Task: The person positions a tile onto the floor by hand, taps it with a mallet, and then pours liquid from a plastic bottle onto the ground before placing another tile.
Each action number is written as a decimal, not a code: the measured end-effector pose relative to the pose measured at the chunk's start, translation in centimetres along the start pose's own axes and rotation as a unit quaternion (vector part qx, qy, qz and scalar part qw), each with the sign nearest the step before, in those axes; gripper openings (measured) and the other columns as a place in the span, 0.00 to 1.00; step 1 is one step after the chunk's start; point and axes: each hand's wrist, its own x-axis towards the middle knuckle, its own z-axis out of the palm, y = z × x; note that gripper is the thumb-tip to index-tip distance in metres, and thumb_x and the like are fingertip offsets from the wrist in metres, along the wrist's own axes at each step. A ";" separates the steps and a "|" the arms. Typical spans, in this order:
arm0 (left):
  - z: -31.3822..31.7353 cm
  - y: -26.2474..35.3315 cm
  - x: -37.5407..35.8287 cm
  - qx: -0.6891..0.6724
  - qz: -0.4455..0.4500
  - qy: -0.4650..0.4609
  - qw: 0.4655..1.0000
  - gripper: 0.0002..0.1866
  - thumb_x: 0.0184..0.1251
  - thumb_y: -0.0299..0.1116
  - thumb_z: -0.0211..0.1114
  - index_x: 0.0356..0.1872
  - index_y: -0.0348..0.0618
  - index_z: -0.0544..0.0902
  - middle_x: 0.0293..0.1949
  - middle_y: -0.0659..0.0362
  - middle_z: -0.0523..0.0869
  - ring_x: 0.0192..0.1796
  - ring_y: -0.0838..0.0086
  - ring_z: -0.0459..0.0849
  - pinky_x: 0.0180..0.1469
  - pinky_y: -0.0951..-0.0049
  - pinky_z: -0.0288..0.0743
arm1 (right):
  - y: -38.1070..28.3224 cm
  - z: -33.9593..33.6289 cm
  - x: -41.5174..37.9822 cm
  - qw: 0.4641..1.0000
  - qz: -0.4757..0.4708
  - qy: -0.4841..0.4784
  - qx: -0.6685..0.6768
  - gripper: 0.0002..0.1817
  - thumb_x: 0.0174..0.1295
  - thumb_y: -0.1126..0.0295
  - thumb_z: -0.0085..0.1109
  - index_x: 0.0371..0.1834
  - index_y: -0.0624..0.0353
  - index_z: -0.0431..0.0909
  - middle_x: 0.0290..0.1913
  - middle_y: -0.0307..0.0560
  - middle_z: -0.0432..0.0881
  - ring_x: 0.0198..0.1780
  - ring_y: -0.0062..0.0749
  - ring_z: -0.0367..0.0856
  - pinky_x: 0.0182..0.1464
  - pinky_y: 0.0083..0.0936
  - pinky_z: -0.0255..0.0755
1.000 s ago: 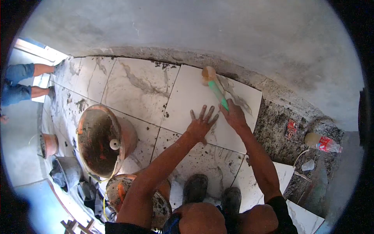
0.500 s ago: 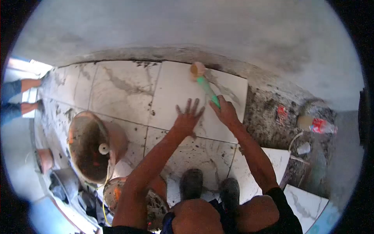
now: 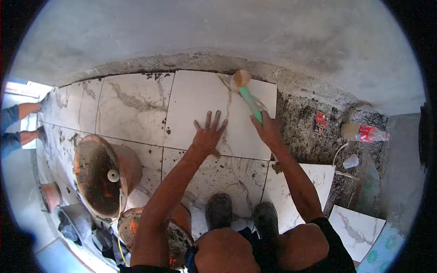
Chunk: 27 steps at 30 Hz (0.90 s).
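My right hand (image 3: 268, 132) grips the green handle of a mallet (image 3: 251, 103). Its pale, brownish round head overlaps the far edge of a white marbled floor tile (image 3: 193, 98), close to the foot of the wall. My left hand (image 3: 209, 135) is spread on the same tile, fingers apart and pointing toward the wall, left of the mallet. Dark crumbs dot the neighbouring tiles (image 3: 132, 98) on the left and the row nearer my boots (image 3: 219, 211).
Left of me stand a dirty bucket (image 3: 132, 161) and a second mortar-smeared bucket (image 3: 184, 239). Rough mortar bed (image 3: 296, 132) lies at right, with a red packet (image 3: 321, 123), a bottle (image 3: 364, 132) and a loose tile (image 3: 355, 232). Another person's legs (image 3: 27, 123) show far left.
The mallet and my right hand have shifted right along the tile's far edge. My left hand stays spread on the tile. The whole view has shifted slightly.
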 end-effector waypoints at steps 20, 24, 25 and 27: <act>0.1 0.1 -0.5 -0.028 -0.013 0.015 0.999 0.67 0.20 0.52 0.78 0.68 0.51 0.46 0.70 0.50 0.38 0.70 0.49 0.36 0.55 0.26 0.48 | -4.9 3.2 2.7 0.994 -0.096 -0.041 -0.036 0.22 0.62 0.52 0.48 0.35 0.65 0.65 0.18 0.59 0.74 0.22 0.54 0.76 0.24 0.44 0.70; 0.0 0.1 -0.4 0.005 -0.012 0.019 1.000 0.68 0.19 0.57 0.76 0.68 0.51 0.47 0.69 0.48 0.38 0.70 0.47 0.39 0.53 0.27 0.54 | -5.4 3.6 3.1 0.987 -0.154 -0.025 -0.035 0.22 0.61 0.52 0.50 0.37 0.64 0.66 0.19 0.60 0.75 0.24 0.57 0.76 0.26 0.45 0.70; 0.2 0.1 -0.5 -0.004 -0.023 0.013 1.000 0.68 0.19 0.57 0.76 0.68 0.51 0.47 0.69 0.48 0.38 0.70 0.47 0.39 0.53 0.27 0.54 | -5.7 3.7 2.6 0.989 -0.144 -0.022 -0.004 0.21 0.60 0.52 0.51 0.36 0.62 0.66 0.19 0.60 0.75 0.26 0.59 0.76 0.27 0.46 0.70; 0.4 0.0 -0.5 0.012 -0.014 0.037 0.999 0.68 0.17 0.57 0.76 0.68 0.51 0.47 0.69 0.48 0.39 0.70 0.47 0.40 0.53 0.27 0.54 | -4.1 4.7 2.5 0.989 -0.131 -0.055 -0.051 0.20 0.60 0.52 0.51 0.36 0.62 0.66 0.20 0.60 0.75 0.27 0.60 0.76 0.27 0.45 0.70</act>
